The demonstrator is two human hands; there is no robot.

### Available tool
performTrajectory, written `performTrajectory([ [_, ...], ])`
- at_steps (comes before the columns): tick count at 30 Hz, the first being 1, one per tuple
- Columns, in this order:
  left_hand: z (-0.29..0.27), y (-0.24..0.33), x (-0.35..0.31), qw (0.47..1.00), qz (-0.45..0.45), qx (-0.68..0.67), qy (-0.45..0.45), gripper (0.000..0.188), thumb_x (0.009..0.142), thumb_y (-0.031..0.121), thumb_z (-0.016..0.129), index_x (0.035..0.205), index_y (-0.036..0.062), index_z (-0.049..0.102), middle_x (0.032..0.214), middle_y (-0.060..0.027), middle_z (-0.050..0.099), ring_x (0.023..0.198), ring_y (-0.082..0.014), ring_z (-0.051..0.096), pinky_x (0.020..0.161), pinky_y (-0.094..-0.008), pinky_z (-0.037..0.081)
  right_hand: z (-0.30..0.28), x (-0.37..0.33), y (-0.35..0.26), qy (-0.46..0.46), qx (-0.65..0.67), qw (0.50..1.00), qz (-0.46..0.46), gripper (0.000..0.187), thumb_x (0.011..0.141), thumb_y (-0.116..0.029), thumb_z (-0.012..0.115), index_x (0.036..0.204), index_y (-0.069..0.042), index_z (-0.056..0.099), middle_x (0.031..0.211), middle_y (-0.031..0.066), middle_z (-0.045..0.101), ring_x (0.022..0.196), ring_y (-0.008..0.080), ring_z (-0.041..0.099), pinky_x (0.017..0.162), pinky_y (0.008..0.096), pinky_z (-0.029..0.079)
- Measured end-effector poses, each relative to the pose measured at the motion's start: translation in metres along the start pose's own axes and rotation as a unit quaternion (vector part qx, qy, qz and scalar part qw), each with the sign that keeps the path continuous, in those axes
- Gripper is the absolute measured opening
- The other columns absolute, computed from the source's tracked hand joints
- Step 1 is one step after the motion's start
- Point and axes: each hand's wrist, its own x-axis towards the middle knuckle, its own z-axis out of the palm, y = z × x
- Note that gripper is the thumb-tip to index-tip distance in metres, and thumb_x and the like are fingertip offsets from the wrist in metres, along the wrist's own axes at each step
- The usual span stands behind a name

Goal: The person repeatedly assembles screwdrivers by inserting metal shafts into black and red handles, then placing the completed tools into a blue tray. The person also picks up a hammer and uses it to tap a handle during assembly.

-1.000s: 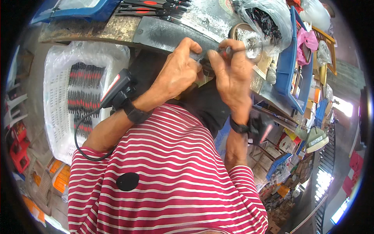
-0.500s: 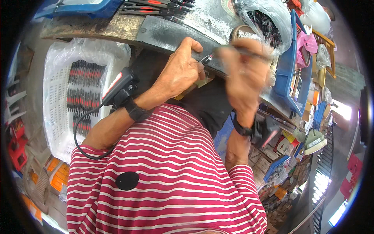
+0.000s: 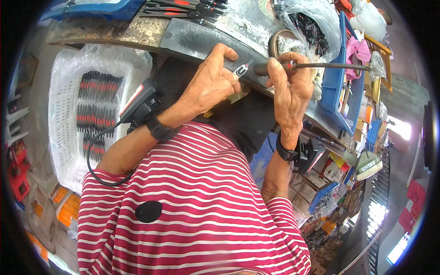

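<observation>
Evidently a small piece pinched beside a corded-looking tool

The left hand [image 3: 213, 78] pinches a small black-and-pale piece [image 3: 241, 70] between its fingertips, just at the near edge of the tabletop [image 3: 243, 25], its slim pointed end toward the right. The right hand [image 3: 292, 94] has thumb and fingers closed around a dark tool [image 3: 261, 69], whose blunt barrel comes up just beside that point; a long dark rod or cable [image 3: 332, 65] runs off to the right from a red-ringed end.

The piece looks light and stiff, probably hard plastic with a metal tip, and likely smooth enough to twist in a loose pinch; its thicker pale-marked body seems the safer place to grip, clear of the point. The tool should weigh rather more, and its thick barrel suits a full wrap better than a fingertip hold.

Much of the piece is covered by the left fingers, and the left thumb is hidden. The tool's middle lies behind the right thumb. Whether point and barrel touch, I cannot tell, nor whether the rod bends.
</observation>
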Motion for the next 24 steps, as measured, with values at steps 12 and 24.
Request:
performTrajectory([
  [12,-0.007,0.019,-0.003,0.976,-0.086,-0.175,-0.094,0.034,0.080,-0.001,0.048,0.112,-0.0083,0.041,0.074,-0.0170,0.058,0.053,-0.0082,0.046,0.042,-0.0190,0.034,-0.056,-0.010,0.062,0.120,0.034,0.956,0.264,0.026,0.080,-0.016,0.062,0.097,0.004,0.054,0.066,0.0040,0.054,0.046,0.0083,0.044,0.042,0.0227,0.035],
  [24,-0.001,0.029,0.006,0.949,-0.169,-0.225,-0.144,0.031,0.086,0.005,0.054,0.114,-0.0007,0.042,0.079,-0.0129,0.058,0.053,-0.0049,0.043,0.041,-0.0149,0.031,-0.090,-0.016,0.116,0.039,-0.159,0.943,0.290,0.036,0.075,-0.029,0.063,0.085,0.005,0.059,0.060,0.0087,0.052,0.042,0.0145,0.046,0.043,0.0298,0.037],
])
